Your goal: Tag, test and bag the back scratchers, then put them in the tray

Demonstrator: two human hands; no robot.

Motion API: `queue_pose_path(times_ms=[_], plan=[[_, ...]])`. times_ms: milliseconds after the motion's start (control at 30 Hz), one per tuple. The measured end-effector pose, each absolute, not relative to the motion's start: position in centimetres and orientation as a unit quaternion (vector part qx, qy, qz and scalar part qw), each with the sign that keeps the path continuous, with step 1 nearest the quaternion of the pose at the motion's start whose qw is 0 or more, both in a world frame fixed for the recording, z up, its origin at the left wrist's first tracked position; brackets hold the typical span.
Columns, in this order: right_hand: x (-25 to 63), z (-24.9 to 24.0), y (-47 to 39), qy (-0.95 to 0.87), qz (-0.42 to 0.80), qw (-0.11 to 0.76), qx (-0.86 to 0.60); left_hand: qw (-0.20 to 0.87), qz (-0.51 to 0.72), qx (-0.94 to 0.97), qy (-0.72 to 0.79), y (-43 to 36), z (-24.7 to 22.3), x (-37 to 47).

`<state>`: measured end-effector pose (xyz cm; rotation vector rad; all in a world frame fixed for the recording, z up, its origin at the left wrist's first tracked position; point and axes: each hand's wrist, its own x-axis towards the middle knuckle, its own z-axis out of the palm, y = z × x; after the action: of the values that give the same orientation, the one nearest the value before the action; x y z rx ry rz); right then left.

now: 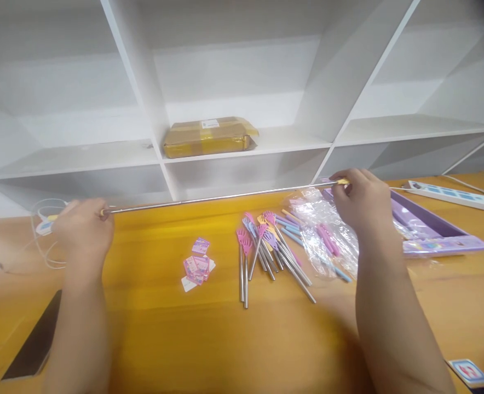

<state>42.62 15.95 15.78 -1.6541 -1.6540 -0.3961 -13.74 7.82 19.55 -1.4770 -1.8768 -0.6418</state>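
Note:
A telescopic back scratcher (221, 198) is stretched out to a long thin metal rod above the table, held level between both hands. My left hand (86, 221) is closed around its left end, where a bit of yellow shows. At the other end, my right hand (361, 200) pinches a yellow part, mostly covered by the fingers. Below the rod lies a pile of short back scratchers (262, 241) with pink, blue, purple and yellow hand-shaped heads and metal shafts. Small pink and white cards (199, 268) are heaped to the left of the pile.
Clear plastic bags (313, 219) with coloured tubes (293, 235) lie right of the pile, beside a purple box (426, 219). A power strip (451, 194) stands at the back right, a dark phone-like slab (36, 339) at the left. White shelves hold a cardboard box (207, 137).

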Motion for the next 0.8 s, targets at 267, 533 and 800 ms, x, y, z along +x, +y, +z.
queue_pose_path(times_ms=[267, 533, 800], plan=[[41.5, 15.2, 16.4, -0.634, -0.13, 0.361, -0.671, 0.317, -0.231, -0.542, -0.743, 7.4, 19.8, -14.3], [43.2, 14.9, 16.9, -0.607, -0.152, 0.364, -0.69, 0.302, -0.182, -0.583, -0.732, 8.3, 19.1, -12.5], [42.2, 14.4, 17.5, -0.638, -0.17, 0.365, -0.657, 0.263, -0.135, -0.584, -0.756, 8.9, 18.0, -9.8]])
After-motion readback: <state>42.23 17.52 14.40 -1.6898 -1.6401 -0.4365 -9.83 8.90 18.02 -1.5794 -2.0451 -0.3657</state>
